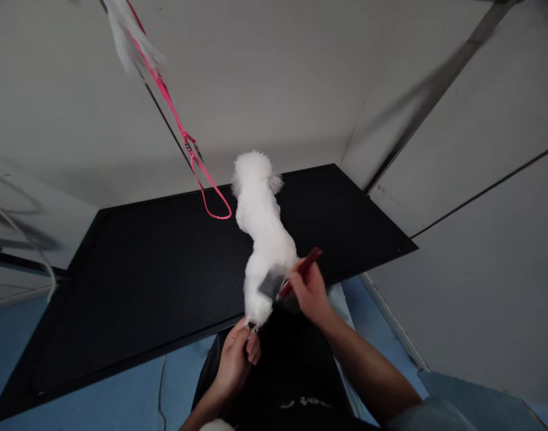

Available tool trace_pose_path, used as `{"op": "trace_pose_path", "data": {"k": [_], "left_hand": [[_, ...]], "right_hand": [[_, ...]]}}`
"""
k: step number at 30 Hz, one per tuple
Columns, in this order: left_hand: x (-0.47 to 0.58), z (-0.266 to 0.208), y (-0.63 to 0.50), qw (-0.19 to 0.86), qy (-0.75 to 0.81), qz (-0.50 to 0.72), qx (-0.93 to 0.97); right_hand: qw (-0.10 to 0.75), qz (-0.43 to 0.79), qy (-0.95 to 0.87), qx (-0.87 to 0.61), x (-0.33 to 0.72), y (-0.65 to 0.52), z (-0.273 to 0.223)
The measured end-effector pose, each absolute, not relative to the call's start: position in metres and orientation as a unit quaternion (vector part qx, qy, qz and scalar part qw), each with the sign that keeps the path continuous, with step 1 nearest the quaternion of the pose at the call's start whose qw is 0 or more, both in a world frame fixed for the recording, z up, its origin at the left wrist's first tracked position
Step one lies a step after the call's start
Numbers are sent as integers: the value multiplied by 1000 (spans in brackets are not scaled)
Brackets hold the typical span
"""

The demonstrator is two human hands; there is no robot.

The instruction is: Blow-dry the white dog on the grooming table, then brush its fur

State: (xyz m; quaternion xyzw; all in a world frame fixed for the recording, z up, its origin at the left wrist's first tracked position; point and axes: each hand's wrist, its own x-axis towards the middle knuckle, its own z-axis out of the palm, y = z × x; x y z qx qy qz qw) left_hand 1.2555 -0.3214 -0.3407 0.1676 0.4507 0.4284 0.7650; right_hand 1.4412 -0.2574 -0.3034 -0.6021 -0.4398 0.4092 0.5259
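Note:
A small white fluffy dog stands on a black grooming table, facing away from me. My right hand grips a red-handled slicker brush whose grey pad rests against the dog's rear flank. My left hand is closed around the dog's hind paw at the table's near edge.
A pink leash loop hangs from above, left of the dog's head. White walls enclose the table at the back and right. A blue floor lies below the table edge. My dark apron fills the space between my arms.

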Motion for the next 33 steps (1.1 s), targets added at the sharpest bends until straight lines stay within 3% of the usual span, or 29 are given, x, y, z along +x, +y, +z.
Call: {"op": "trace_pose_path", "data": {"k": [3,6,10,14,18,21,28,33], "left_hand": [[1251,-339,-321,793,420,425,117],[1244,-340,-318,823,389,411,53],[1235,-343,-316,852,343,394,9],[1229,-347,-316,856,318,408,-2],[1226,-351,-316,862,306,404,-28],[1224,-353,-316,857,314,408,-32],[1225,-364,-316,846,375,376,36],[1213,-379,-307,812,424,307,257]], "right_hand": [[493,480,-458,-563,1437,-262,-309],[552,395,-396,-618,1434,-261,-312],[501,497,-459,-540,1428,-259,-313],[555,407,-396,-607,1427,-253,-316],[518,472,-460,-545,1427,-249,-323],[539,427,-413,-597,1426,-244,-328],[517,436,-456,-579,1420,-245,-340],[579,357,-414,-605,1436,-227,-344]]}}
